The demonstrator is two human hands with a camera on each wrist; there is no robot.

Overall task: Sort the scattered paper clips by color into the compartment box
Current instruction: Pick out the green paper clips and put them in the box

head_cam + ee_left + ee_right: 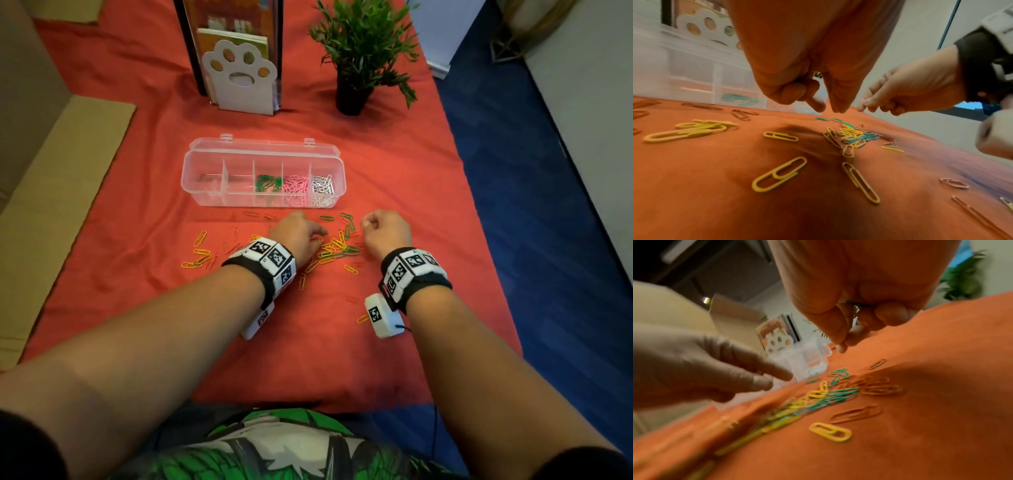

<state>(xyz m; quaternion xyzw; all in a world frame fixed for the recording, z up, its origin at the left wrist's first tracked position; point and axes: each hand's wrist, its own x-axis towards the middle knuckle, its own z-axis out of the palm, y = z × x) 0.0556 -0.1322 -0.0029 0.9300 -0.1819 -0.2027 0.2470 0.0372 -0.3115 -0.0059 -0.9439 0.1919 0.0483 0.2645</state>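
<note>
A clear compartment box [191, 171] stands open on the red cloth, with green [268, 182], pink [296, 183] and white clips [322, 186] in its three right cells. Yellow, green and red clips lie mixed in a pile [337, 247] in front of it. My left hand [320, 233] hovers over the pile's left edge; its thumb and forefinger [818, 105] point down, slightly apart, with nothing between them. My right hand [373, 224] is curled into a fist right of the pile. In the right wrist view, thin green wire [856, 309] shows inside that fist [846, 344], apparently green clips.
More yellow clips [200, 255] lie to the left, and one [362, 318] sits by my right wrist camera. A paw-shaped paper holder [239, 78] and a potted plant [356, 58] stand behind the box. Cardboard [68, 164] borders the cloth on the left. Blue floor [534, 205] lies to the right.
</note>
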